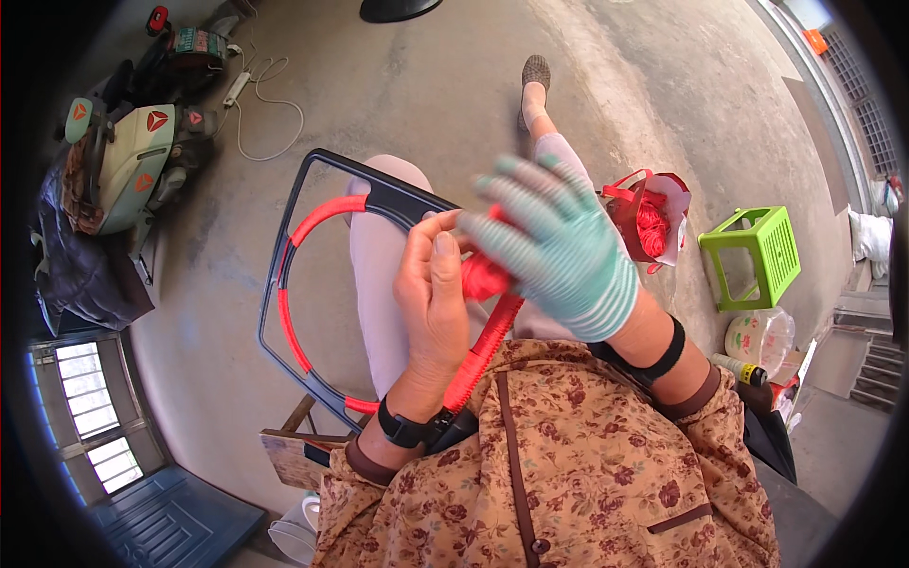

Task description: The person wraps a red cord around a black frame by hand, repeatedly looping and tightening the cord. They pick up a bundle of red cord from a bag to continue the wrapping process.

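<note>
A dark frame (294,204) with a round inner ring lies across my lap. Red cord (327,210) wraps parts of the ring, and more is wound thickly along the frame's near right bar (485,352). My bare left hand (431,303) is over the frame with thumb and fingers pinched together; what they grip is hidden. My right hand (559,246), in a teal-and-white striped glove, is beside it, its fingers blurred by motion. A bundle of red cord (483,277) is against the glove's palm, and red also shows between the gloved fingers.
A bag of red cord (653,222) stands on the floor to the right, near a green plastic stool (757,256). A scooter (133,166) is at the left, with a white power strip (237,88) and its cable behind it. A wooden seat edge (294,459) shows at lower left.
</note>
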{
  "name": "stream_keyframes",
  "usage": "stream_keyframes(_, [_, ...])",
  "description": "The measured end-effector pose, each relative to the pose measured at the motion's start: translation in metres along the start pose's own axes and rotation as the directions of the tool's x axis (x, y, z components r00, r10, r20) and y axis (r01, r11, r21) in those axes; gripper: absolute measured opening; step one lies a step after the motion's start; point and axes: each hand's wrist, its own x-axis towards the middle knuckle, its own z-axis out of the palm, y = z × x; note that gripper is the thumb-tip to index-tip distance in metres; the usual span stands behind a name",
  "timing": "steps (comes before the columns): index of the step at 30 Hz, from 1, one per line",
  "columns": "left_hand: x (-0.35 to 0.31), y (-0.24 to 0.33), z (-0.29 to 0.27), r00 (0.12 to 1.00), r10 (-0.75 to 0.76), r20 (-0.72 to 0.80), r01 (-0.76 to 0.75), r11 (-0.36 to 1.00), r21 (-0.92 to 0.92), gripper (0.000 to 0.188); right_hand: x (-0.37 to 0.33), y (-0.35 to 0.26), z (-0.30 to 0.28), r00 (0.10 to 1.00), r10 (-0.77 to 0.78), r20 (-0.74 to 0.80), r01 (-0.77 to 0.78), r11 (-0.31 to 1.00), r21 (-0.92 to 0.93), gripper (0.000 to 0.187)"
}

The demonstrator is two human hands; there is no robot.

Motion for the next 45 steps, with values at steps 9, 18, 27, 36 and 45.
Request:
stream_keyframes(9, [0.005, 0.005, -0.010, 0.988, -0.095, 0.118, 0.094, 0.995, 0.012, 0.048, -0.020, 0.004, 0.010, 0.974, 0.154, 0.167, -0.214, 0.872, 0.440, 0.062])
stream_keyframes(18, [0.003, -0.006, -0.019, 0.985, 0.020, 0.173, -0.108, 0.849, 0.517, 0.051, -0.059, 0.045, 0.016, 0.429, 0.647, 0.631, -0.870, 0.108, 0.481, 0.014])
stream_keyframes(27, [0.004, -0.004, -0.011, 0.979, 0.164, 0.119, -0.201, 0.860, 0.469, 0.075, -0.064, 0.007, 0.063, 0.734, 0.310, 0.604, -0.594, -0.139, 0.793, 0.044])
stream_keyframes(36, [0.000, 0.013, -0.007, 0.969, 0.060, 0.239, -0.169, 0.867, 0.469, 0.082, -0.079, 0.024, 0.023, 0.473, 0.598, 0.647, -0.638, -0.273, 0.720, 0.028])
stream_keyframes(45, [-0.003, 0.007, -0.008, 0.941, 0.156, 0.302, -0.324, 0.681, 0.657, 0.025, -0.217, 0.123, -0.054, 0.313, 0.897, 0.311, 0.044, -0.341, 0.939, 0.042])
